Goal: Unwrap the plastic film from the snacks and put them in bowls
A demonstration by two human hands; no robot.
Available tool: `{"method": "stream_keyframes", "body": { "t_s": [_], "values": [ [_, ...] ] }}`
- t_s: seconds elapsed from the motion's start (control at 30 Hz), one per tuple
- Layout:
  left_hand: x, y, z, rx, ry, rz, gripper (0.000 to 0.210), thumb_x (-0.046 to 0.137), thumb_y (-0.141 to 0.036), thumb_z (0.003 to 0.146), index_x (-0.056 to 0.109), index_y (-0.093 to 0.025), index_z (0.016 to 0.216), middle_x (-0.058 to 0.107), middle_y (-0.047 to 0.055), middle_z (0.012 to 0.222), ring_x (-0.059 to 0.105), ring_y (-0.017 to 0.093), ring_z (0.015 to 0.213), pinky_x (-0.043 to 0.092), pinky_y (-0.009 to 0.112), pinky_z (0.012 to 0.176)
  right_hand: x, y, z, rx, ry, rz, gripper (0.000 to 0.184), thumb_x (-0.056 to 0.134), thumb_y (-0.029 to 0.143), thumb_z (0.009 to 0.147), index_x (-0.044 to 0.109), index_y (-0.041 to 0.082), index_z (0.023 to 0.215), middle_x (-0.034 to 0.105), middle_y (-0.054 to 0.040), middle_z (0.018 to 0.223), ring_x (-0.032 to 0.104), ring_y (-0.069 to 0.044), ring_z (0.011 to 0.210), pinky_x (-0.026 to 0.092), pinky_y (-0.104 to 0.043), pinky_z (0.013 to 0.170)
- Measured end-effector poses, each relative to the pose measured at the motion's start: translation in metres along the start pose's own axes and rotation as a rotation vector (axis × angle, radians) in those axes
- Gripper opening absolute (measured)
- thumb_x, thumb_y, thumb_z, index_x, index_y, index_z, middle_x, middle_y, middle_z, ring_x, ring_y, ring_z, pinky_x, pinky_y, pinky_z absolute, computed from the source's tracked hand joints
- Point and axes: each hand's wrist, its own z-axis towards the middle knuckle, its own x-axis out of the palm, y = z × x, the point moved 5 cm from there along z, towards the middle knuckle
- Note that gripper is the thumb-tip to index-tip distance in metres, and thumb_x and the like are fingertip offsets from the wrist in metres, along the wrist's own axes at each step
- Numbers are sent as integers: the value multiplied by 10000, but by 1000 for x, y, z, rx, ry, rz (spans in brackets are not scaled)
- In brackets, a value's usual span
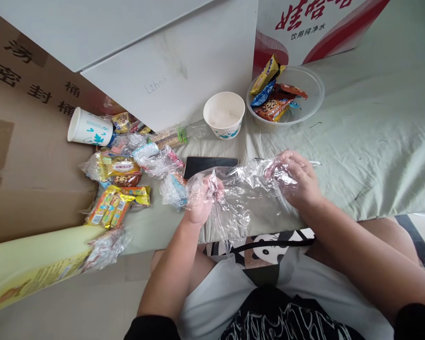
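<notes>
While two bare hands share one sheet of clear film [230, 215], eyes go to the middle of the frame, where it hangs crumpled between them at the cloth's [375, 132] near edge. The left hand [200, 196] pinches it, thumb against curled fingers; over to the right hand [297, 177], fingers bent and closed on the other end, the tips blurred by glare.

Just behind the film, one phone [208, 165], dark screen up. Now the count of containers: three! One paper tub [224, 130] stands upright at upper centre, something pale in its bottom, too washed out to name. One cup [92, 128] lies on its side at the left, its inside out of sight from here. And one plastic bowl [313, 89], upper right, carries at least four packets: a yellow one [267, 75] leaning at the rim, a blue one [263, 93] below it, and two orange-brown ones [272, 109] beside them.

Across to the left, a crowded heap of snacks [120, 167], wrappers overlapping too much for a sure tally. Three boxes back it all: one brown [31, 160] at left, one white [184, 71] at top centre, one red-and-white [315, 33] at upper right.
</notes>
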Motion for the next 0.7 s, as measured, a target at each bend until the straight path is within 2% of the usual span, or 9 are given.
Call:
{"method": "stream_keyframes", "body": {
  "t_s": [0.1, 0.23, 0.4, 0.57, 0.7],
  "values": [
    [1, -2, 1, 3, -19, -21, 484, 780, -642, 700, 690, -168, 665, 589, 30, 637, 495, 117, 558, 393, 257, 516, -5, -2, 2, 94, -49, -44, 425, 732, 600, 780, 484, 259, 726, 471, 41, 580, 450, -131, 482, 375, -287, 448],
    [3, -5, 1, 3, 7, 7, 476, 707, -612, 768, 674, -166, 607, 542, 34, 582, 491, 125, 547, 386, 267, 515, -12, -7, 2, 226, -201, -71, 363, 766, 500, 729, 501, 254, 745, 464, 45, 579, 417, -112, 461, 316, -259, 406],
    [4, -9, 1, 35, 19, 41, 545, 605, -626, 843, 665, -173, 546, 497, 52, 595, 476, 134, 557, 389, 288, 519, -8, -3, 0, 254, -186, -69, 293, 753, 377, 734, 493, 248, 778, 436, 71, 562, 415, -86, 457, 307, -215, 406],
    [-7, -8, 2, 56, -113, -33, 557, 604, -592, 854, 618, -169, 492, 526, 67, 747, 484, 121, 615, 424, 266, 523, -15, -3, 2, 243, -271, -1, 328, 749, 279, 700, 463, 266, 862, 401, 109, 535, 364, -73, 425, 277, -194, 395],
    [-15, -7, 2, 90, -232, -80, 526, 651, -565, 810, 609, -160, 476, 593, 84, 879, 548, 136, 732, 455, 239, 554, -17, -2, 4, 206, -259, -10, 335, 733, 298, 714, 443, 276, 879, 373, 115, 541, 355, -78, 424, 275, -203, 394]
  ]
}}
